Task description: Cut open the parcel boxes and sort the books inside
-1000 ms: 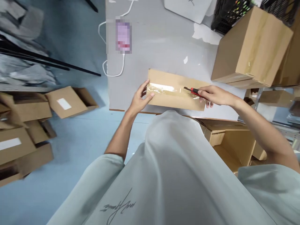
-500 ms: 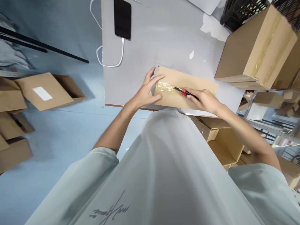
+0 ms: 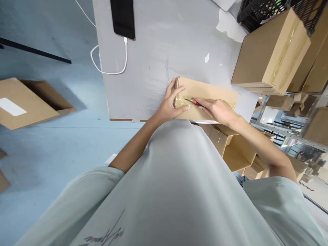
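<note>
Cardboard box (image 3: 205,89) lies flat on the tabletop (image 3: 151,61) at its near edge, its upper face carrying clear tape (image 3: 181,101); the left hand (image 3: 170,106) is spread at the box's left end, fingers and thumb braced on the carton without closing round it. The right hand (image 3: 221,111) has its grip clenched on a red-and-black cutter (image 3: 196,103), the blade directed left at the tape, though contact cannot be confirmed. A dark phone (image 3: 123,18) with a white cable (image 3: 125,56) plugged in lies beyond, to the left.
</note>
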Action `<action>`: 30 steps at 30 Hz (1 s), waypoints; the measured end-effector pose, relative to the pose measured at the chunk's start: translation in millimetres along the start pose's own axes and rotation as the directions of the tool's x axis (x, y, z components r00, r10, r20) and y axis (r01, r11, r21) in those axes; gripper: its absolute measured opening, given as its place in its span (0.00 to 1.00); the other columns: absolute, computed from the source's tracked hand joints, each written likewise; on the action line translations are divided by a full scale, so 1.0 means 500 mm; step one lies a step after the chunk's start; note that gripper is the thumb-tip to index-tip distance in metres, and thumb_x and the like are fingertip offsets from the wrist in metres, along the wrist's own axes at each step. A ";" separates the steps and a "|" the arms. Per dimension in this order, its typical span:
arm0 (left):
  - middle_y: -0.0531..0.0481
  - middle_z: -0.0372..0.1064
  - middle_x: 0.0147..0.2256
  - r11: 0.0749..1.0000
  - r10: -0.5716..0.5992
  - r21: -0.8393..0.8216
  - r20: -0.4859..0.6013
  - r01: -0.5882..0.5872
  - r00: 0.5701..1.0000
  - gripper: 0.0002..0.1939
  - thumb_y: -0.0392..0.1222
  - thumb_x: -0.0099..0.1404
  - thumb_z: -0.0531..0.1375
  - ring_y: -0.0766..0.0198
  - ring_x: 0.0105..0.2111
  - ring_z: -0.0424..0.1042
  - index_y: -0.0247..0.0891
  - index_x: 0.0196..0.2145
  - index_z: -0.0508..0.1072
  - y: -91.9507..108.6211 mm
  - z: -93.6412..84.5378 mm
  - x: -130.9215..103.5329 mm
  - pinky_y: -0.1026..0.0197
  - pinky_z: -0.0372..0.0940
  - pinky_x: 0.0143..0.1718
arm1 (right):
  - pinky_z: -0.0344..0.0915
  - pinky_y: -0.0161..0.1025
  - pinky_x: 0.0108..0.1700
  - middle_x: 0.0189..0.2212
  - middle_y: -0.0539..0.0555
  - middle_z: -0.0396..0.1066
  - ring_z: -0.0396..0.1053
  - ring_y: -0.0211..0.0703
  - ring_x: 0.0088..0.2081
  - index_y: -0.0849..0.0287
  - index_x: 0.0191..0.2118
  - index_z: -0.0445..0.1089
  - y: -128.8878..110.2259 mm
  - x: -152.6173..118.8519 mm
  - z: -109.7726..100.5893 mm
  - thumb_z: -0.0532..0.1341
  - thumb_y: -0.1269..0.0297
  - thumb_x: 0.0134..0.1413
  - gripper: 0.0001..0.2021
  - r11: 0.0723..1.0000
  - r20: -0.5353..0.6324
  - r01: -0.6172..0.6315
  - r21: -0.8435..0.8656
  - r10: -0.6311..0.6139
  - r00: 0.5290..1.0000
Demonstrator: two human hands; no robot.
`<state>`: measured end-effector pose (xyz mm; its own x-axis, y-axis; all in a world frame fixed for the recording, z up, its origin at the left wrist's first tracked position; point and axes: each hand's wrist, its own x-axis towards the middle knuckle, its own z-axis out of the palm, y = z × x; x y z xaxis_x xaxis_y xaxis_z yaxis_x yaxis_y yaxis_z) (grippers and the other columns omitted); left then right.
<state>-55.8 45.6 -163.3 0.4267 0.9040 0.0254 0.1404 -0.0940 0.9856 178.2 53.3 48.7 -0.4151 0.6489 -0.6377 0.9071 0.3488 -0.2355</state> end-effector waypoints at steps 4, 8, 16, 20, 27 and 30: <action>0.43 0.41 0.85 1.000 0.016 -0.004 -0.011 -0.016 1.000 0.51 0.80 0.65 0.70 0.31 0.85 0.43 0.55 0.76 0.67 -0.001 0.006 -0.002 0.30 0.48 0.84 | 0.68 0.44 0.46 0.61 0.64 0.83 0.83 0.57 0.49 0.53 0.84 0.58 -0.021 -0.006 -0.024 0.51 0.68 0.83 0.30 0.990 0.092 -0.041 -0.134 0.054 0.994; 0.44 0.39 0.86 1.000 -0.016 -0.002 -0.008 0.016 1.000 0.50 0.79 0.66 0.71 0.32 0.85 0.42 0.55 0.76 0.66 0.002 0.008 -0.005 0.30 0.49 0.84 | 0.66 0.45 0.44 0.55 0.67 0.84 0.83 0.57 0.44 0.56 0.85 0.52 -0.060 0.001 -0.052 0.53 0.72 0.79 0.35 0.964 0.194 -0.059 -0.258 0.111 0.975; 0.41 0.41 0.85 0.998 -0.042 0.054 0.029 0.040 0.999 0.53 0.81 0.65 0.70 0.34 0.85 0.41 0.52 0.77 0.66 -0.002 -0.009 -0.005 0.32 0.50 0.84 | 0.69 0.47 0.47 0.58 0.70 0.82 0.85 0.58 0.50 0.60 0.82 0.56 -0.096 0.038 -0.071 0.52 0.75 0.77 0.33 0.933 0.245 -0.014 -0.358 0.109 0.964; 0.42 0.42 0.85 0.993 -0.074 0.095 0.048 0.069 0.996 0.54 0.82 0.64 0.69 0.33 0.85 0.43 0.54 0.77 0.66 0.001 -0.012 -0.004 0.31 0.52 0.83 | 0.69 0.46 0.48 0.55 0.71 0.84 0.85 0.58 0.51 0.62 0.79 0.62 -0.077 0.029 -0.064 0.54 0.70 0.79 0.28 0.930 0.220 -0.018 -0.367 0.105 0.970; 0.39 0.50 0.83 0.991 -0.123 0.050 0.009 0.123 0.992 0.56 0.82 0.62 0.71 0.36 0.83 0.51 0.53 0.78 0.66 0.004 -0.014 -0.002 0.35 0.58 0.81 | 0.65 0.48 0.45 0.46 0.70 0.86 0.85 0.62 0.49 0.61 0.70 0.75 0.074 -0.082 -0.024 0.54 0.71 0.80 0.22 0.922 0.143 -0.176 -0.346 0.237 0.961; 0.39 0.57 0.80 0.989 -0.140 0.035 -0.017 0.140 0.990 0.56 0.80 0.59 0.74 0.35 0.81 0.57 0.55 0.76 0.67 0.001 -0.017 -0.002 0.33 0.62 0.79 | 0.63 0.50 0.44 0.46 0.69 0.85 0.84 0.62 0.44 0.53 0.71 0.76 0.191 -0.165 0.017 0.56 0.66 0.79 0.23 0.930 0.059 -0.246 -0.273 0.271 0.961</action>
<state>-63.8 48.0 -161.5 0.3878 0.9152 -0.1099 0.2298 0.0195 0.9730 299.8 27.2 72.5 -0.1484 0.6781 -0.7199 0.9266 0.3497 0.1384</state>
